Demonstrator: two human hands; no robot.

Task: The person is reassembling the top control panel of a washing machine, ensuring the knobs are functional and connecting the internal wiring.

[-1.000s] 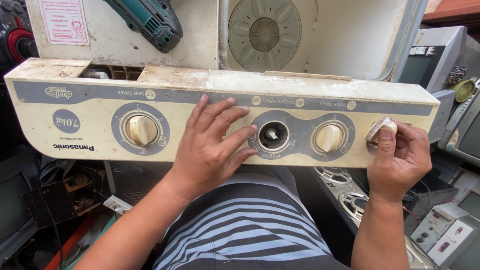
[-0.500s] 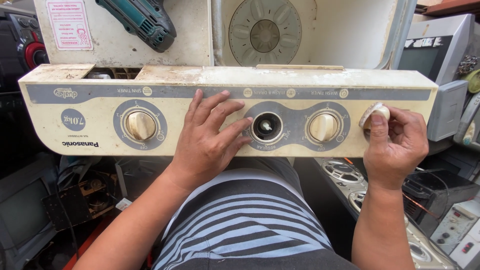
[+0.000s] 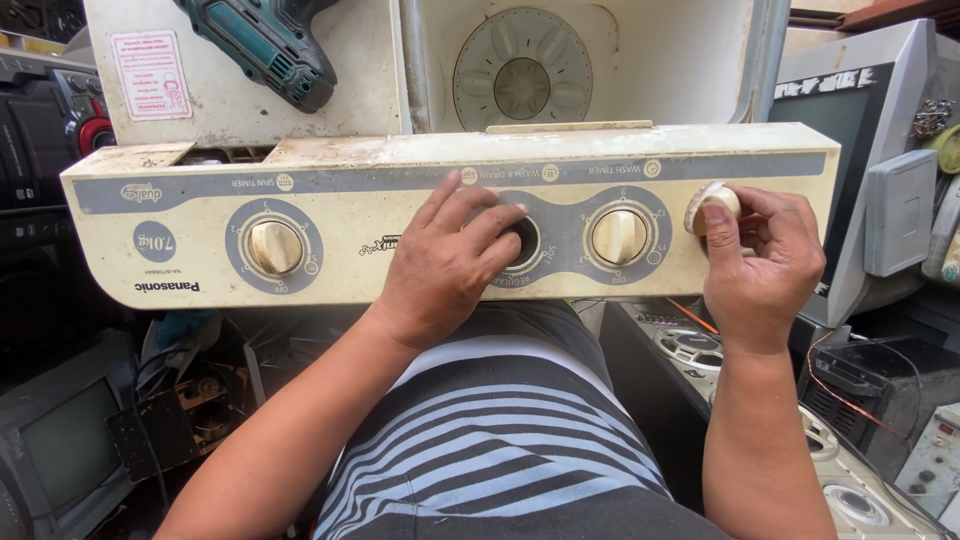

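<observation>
The cream control panel (image 3: 330, 235) lies across the person's lap, the left hand (image 3: 445, 265) pressed flat on it with fingers spread beside the empty knob socket (image 3: 522, 243), while the right hand (image 3: 762, 262), at three o'clock, pinches a loose round knob (image 3: 712, 207) between thumb and fingers.
</observation>
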